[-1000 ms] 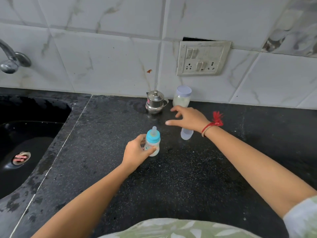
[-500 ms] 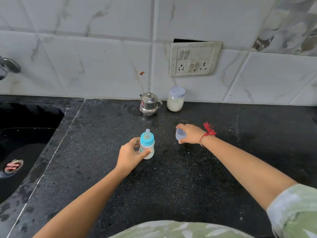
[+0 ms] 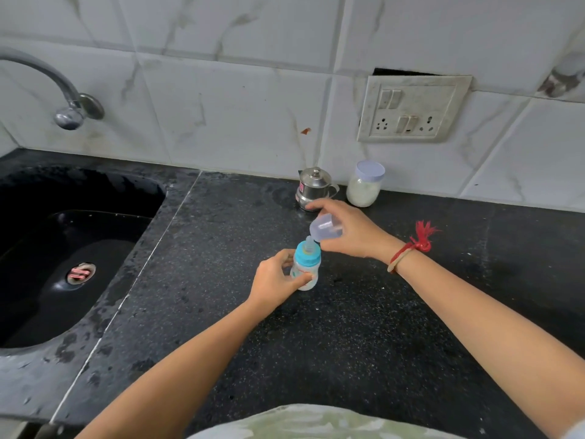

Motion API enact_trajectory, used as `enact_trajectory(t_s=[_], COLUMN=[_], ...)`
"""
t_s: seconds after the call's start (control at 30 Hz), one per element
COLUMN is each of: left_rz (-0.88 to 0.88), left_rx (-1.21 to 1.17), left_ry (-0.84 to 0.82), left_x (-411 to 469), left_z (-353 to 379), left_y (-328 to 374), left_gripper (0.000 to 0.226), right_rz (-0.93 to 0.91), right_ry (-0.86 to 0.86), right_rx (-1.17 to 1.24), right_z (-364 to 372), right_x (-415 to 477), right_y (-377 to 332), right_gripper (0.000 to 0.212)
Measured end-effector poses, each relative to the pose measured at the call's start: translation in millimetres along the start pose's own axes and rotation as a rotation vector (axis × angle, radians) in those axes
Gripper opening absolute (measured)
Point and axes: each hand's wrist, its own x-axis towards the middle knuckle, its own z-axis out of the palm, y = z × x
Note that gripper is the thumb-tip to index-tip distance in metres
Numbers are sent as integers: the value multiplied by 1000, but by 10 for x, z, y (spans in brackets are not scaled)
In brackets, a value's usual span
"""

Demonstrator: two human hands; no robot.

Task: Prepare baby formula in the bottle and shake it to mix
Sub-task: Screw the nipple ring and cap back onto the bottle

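A small baby bottle (image 3: 305,268) with a blue collar and clear teat stands upright on the black counter (image 3: 348,343). My left hand (image 3: 274,280) grips its body from the left. My right hand (image 3: 353,231) holds the bottle's translucent cap (image 3: 326,228) tilted just above and to the right of the teat, its open end facing down-left. A jar of white powder (image 3: 364,189) with a pale lid stands at the wall. A small steel pot (image 3: 313,188) with a lid stands beside the jar, partly behind my right hand.
A black sink (image 3: 63,255) lies to the left, with a steel tap (image 3: 68,112) above it. A switch plate (image 3: 411,109) is set in the tiled wall behind the jar.
My right hand reached over the counter, picked up the translucent cap and lifted it left to just above the bottle's teat. My left hand kept hold of the bottle.
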Motion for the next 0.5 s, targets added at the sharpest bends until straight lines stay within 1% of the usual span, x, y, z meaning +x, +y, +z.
enact_trajectory(t_s=[0.1,0.17,0.2,0.27,0.33,0.37,0.43,0.5], left_rz=[-8,-11,-14,-19,-19,-19,-13,-5], left_rx=[-4,-7,-9,-13,-16,-16,-14,-5], left_ry=[-7,-9,-12,-17,-16,-14,-14,-15], left_x=[1,4,5,6,9,10,8,7], left_z=[-7,-6,-5,-4,-3,-3,-4,-5], left_y=[3,0,0,2,0,1,2,-2], left_gripper=[54,55,56,57,57,57,57,58], right_rz=[37,41,43,58,69,66,46,24], right_ry=[69,177,228,268,265,258,214,135], right_rx=[-115,-119,-51,174,325,332,244,152], right_z=[-21,-40,-40,-14,55,95,148,161], right_x=[9,24,34,42,37,30,8,-16], right_y=[-66,-79,-82,-116,-140,-131,-101,-75], right_gripper=[49,44,45,46,43,43,47,57])
